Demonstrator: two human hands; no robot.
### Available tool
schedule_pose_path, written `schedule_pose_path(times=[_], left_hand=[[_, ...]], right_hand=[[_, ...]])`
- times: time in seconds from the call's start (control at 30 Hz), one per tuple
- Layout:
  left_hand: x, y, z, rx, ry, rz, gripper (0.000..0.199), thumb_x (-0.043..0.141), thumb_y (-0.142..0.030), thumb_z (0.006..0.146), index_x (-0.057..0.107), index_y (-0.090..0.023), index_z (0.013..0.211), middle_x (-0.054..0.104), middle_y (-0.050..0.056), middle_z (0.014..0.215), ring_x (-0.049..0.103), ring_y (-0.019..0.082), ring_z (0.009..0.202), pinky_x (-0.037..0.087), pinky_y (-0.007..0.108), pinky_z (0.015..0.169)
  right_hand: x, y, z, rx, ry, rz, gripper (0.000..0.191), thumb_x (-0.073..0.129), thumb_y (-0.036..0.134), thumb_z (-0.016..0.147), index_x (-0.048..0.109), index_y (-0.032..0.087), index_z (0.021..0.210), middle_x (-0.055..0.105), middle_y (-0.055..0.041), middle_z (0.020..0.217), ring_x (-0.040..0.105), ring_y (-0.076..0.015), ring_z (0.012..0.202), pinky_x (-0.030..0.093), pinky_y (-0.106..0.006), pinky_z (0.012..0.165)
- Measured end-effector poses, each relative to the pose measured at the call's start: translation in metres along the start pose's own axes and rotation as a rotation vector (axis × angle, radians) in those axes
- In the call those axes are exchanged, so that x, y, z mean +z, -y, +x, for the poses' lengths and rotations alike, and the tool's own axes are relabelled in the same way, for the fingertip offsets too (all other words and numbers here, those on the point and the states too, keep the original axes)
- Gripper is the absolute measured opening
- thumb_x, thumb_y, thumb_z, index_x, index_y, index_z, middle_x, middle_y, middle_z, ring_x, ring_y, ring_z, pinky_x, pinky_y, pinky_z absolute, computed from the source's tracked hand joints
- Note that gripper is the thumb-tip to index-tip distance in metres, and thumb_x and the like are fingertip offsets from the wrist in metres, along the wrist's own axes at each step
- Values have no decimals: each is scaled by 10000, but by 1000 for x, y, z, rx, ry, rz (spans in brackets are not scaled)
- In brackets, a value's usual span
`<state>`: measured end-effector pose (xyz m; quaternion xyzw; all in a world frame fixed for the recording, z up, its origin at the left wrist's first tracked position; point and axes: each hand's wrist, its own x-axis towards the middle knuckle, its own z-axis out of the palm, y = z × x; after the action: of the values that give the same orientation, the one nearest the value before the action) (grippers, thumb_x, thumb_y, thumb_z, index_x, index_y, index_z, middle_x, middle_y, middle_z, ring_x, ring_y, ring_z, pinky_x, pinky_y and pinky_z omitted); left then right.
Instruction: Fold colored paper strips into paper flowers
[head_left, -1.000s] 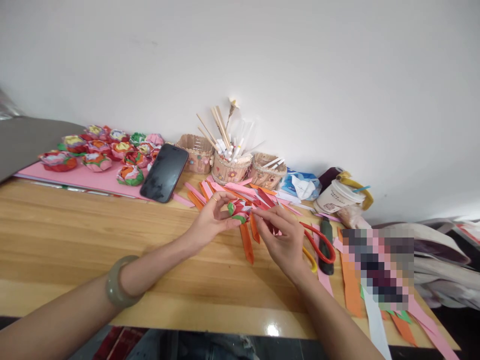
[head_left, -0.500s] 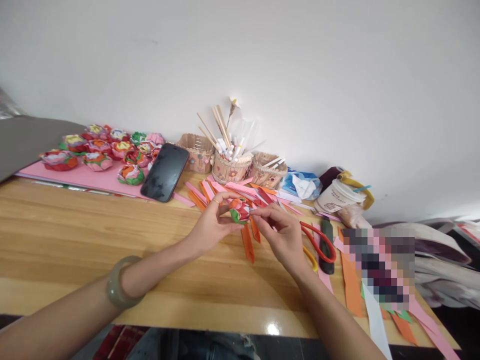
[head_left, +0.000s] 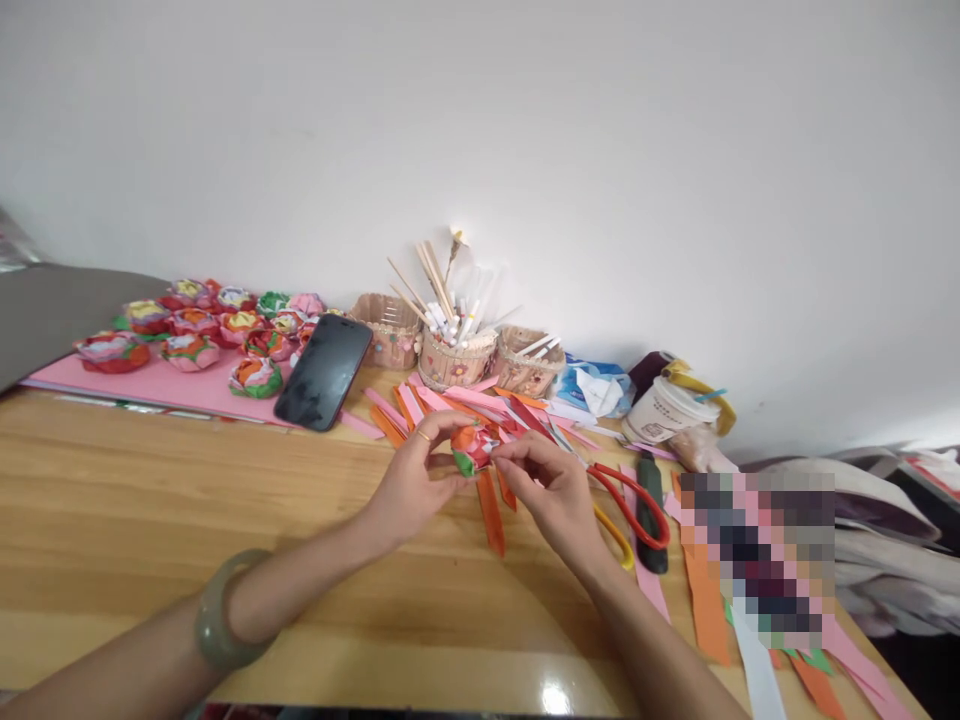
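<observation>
A small folded paper flower [head_left: 474, 448] in red, orange, green and white is held over the table's middle. My left hand [head_left: 420, 480] grips it from the left between thumb and fingers. From the right, my right hand [head_left: 547, 485] pinches at the flower's right edge, its thumb and forefinger together. Orange strips [head_left: 491, 515] lie on the wood below the flower, and pink, orange and red strips [head_left: 450, 400] are heaped behind it. Red-handled scissors [head_left: 637, 510] rest to the right of my right hand, beside a dark green cutter [head_left: 651, 500].
Several finished paper flowers [head_left: 187, 352] sit on pink sheets at the left. A phone [head_left: 322, 372] leans beside them. Woven baskets [head_left: 457, 362] with sticks stand along the wall. Farther right are a tissue pack [head_left: 592, 385], a paper cup [head_left: 667, 410] and long strips [head_left: 701, 580].
The whole view has shifted, so things sit lower in the picture. My right fingertips have moved slightly closer in against the flower, which is turned a little.
</observation>
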<state>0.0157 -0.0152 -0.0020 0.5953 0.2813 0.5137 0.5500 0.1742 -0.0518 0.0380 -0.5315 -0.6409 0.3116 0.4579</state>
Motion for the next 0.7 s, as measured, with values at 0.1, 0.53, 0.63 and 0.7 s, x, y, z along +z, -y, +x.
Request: schedule_pose_path(times=[0.1,0.53,0.63,0.7], left_hand=[[-2,1,0,22,5,40,420,648,-101,691,522,-249,1063,526,48,1153,526,194,1078,513,283,780],[-4,-9,0,-282,157,-280,554,672,-273,726,519,-268,1258,631,74,1122,587,226,1015,516,314,772],[-4,-12,1,-340,104,-275,546,685,-311,714,541,-237,1236,672,63,962,618,191,855,529,274,657],[-3,-11,3,-333,66,-242,543,724,-304,668,571,-227,1183,670,52,942,614,160,764,528,255,605]], right_hand=[[0,-1,0,11,7,3,141,574,278,806,659,169,777,550,-8,683,458,-109,578,349,-235,523],[-2,-2,4,95,-5,96,225,642,384,763,623,162,731,490,17,608,406,-98,539,326,-230,489],[-2,0,3,99,20,134,211,645,369,762,631,161,728,501,14,616,404,-97,545,317,-228,492],[-1,0,3,96,38,150,189,641,350,769,640,164,738,528,1,649,422,-102,566,329,-229,506]])
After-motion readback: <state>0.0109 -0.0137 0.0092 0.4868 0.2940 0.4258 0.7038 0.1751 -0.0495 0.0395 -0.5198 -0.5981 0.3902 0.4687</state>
